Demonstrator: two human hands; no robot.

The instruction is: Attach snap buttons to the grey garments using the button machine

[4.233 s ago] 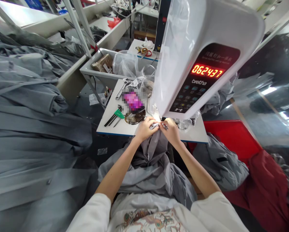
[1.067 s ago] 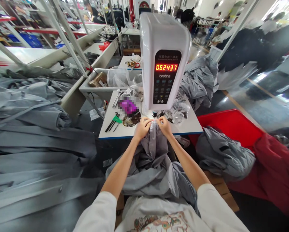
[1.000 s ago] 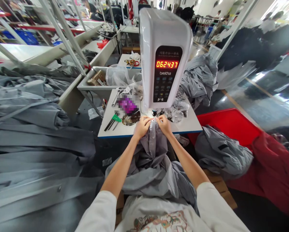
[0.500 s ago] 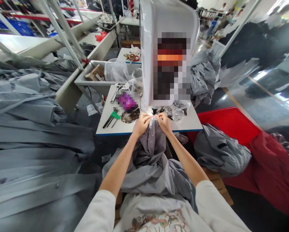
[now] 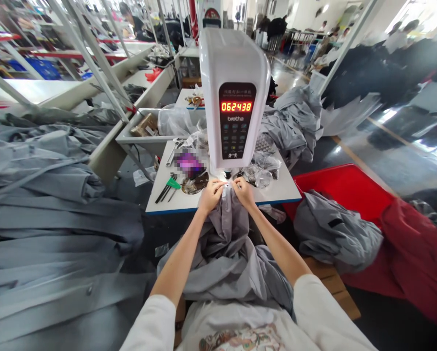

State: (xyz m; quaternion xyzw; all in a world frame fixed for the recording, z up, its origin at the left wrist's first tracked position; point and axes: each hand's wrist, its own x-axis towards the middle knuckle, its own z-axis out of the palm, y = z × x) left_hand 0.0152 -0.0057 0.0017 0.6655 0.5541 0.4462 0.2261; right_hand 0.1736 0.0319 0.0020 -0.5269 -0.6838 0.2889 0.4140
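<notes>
A grey garment (image 5: 229,253) runs from my lap up to the front edge of a white work table (image 5: 284,187). My left hand (image 5: 211,194) and my right hand (image 5: 243,191) both pinch its top edge, fingers closed, close together. They hold the cloth right under the head of a white machine (image 5: 235,73) whose red counter (image 5: 236,106) reads 062438. A small dish of metal parts (image 5: 193,184) lies just left of my left hand.
Folded grey garments (image 5: 50,214) are piled high on the left. A red bin (image 5: 350,192) with a grey garment (image 5: 335,234) stands at the right. Black tools (image 5: 167,187), a wrench and plastic bags lie on the table. A grey tray (image 5: 145,136) sits behind it.
The machine's counter has gone from 062437 to 062438. My hands stay pinched on the cloth under the machine head. The view has shifted slightly.
</notes>
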